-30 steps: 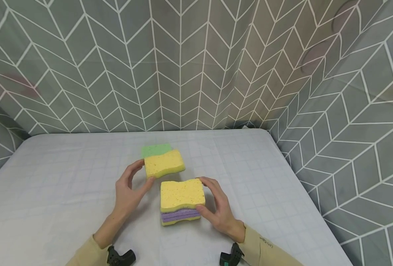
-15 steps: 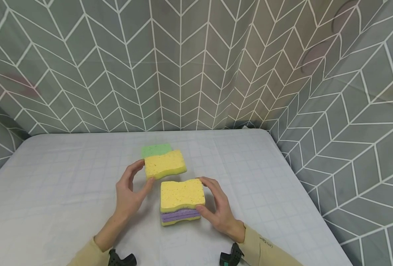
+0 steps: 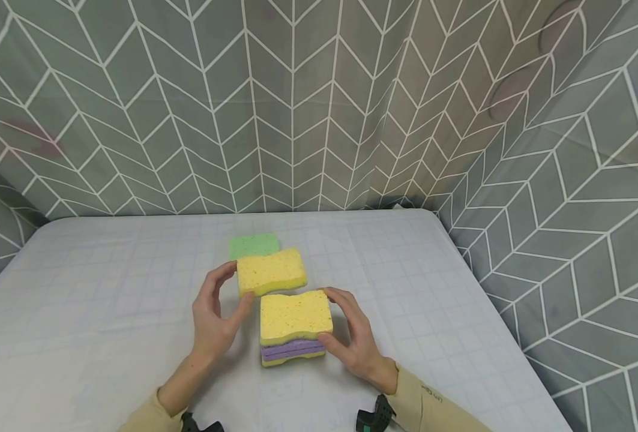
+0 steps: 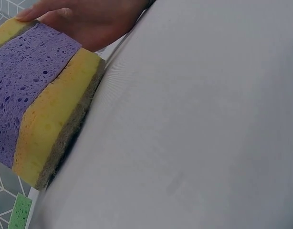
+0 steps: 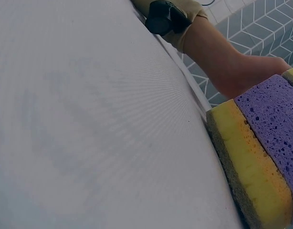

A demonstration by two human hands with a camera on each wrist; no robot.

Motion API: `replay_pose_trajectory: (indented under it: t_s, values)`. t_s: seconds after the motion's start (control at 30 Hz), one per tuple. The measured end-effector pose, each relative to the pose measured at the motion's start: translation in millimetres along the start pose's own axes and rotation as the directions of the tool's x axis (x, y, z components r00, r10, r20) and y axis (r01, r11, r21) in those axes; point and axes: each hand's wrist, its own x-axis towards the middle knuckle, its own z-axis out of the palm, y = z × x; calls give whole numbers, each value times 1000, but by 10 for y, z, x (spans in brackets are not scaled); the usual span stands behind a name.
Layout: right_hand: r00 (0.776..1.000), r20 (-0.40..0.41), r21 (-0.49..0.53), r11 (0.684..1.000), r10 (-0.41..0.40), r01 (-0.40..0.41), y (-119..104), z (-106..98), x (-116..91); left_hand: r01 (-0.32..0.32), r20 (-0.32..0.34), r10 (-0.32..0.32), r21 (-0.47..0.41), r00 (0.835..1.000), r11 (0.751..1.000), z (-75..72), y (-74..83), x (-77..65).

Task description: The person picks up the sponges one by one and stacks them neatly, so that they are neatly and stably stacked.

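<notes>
Between thumb and fingers my left hand (image 3: pixel 213 324) pinches the left end of a yellow sponge (image 3: pixel 272 271), just behind a stack of sponges. My right hand (image 3: pixel 361 343) holds the right end of the stack's top yellow sponge (image 3: pixel 295 315), thumb at the near corner and fingers at the far one. Below that lies a purple layer (image 3: pixel 293 349), and a yellow sponge (image 4: pixel 53 124) with a grey-brown scrub side facing down forms the base. The held sponge's near edge comes right up to the stack's far edge in the head view.
A green sponge (image 3: pixel 254 245) lies on the white-covered table (image 3: pixel 108 288) behind the held sponge, partly hidden by it. A grey curtain (image 3: pixel 308 108) with white chevrons hangs behind the table and along the right side.
My left hand has moved the yellow sponge slightly right and toward me, nearer the stack, uncovering more of the green sponge. My right hand and the stack have stayed in place.
</notes>
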Motion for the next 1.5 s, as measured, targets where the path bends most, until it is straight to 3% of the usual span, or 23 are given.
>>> replay_pose_trajectory:
  t_s: [0.2,0.63,1.0,1.33,1.5]
  values:
    - [1000,-2,0,1000,-3,3,1,-1,-1,-21,-2,21,-36,1000,999,12,17,1]
    - [1000,-1,2,1000,-7,7,4,-1,2,-141,4,143,-112,990,984,79,-9,-55]
    - [1000,-2,-14,1000,-15,15,1,4,16,-157,-5,157,-120,988,980,80,6,-102]
    - [1000,-4,-17,1000,-19,19,17,0,13,-238,7,239,-74,971,968,156,48,-175]
    - [1000,-5,-18,1000,-23,23,24,-1,14,-270,1,271,-98,962,958,191,64,-189]
